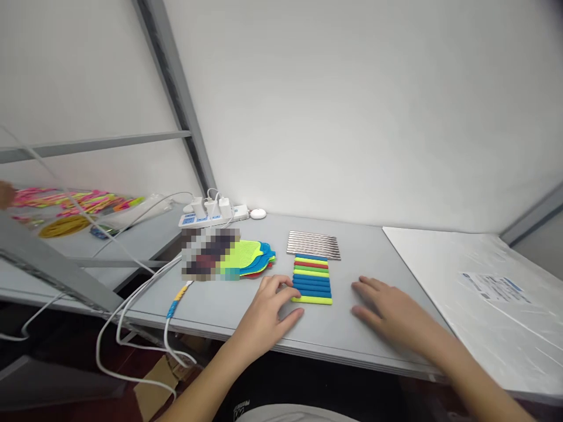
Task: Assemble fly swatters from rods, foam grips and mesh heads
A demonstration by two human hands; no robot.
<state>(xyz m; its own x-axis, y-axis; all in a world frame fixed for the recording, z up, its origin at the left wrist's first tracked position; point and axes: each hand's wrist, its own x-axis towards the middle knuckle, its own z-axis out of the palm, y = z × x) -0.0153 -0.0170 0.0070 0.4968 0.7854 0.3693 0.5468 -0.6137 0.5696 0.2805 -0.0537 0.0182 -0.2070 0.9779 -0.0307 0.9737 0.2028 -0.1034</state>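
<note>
On the tabletop, coloured tubes are being touched by the left hand, thumb parted; the right hand is being held spread alongside. Misalignment is being risked through uneven fingertip pressure.

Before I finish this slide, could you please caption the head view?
Left hand at a row of colorful tubes, right hand off to the side, silvery rods lying behind.

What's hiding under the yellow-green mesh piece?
Blue mesh pokes out from under the yellow-green mesh piece, and a bit of red shows too. The rest is covered, so I can't tell how many pieces there are.
</note>
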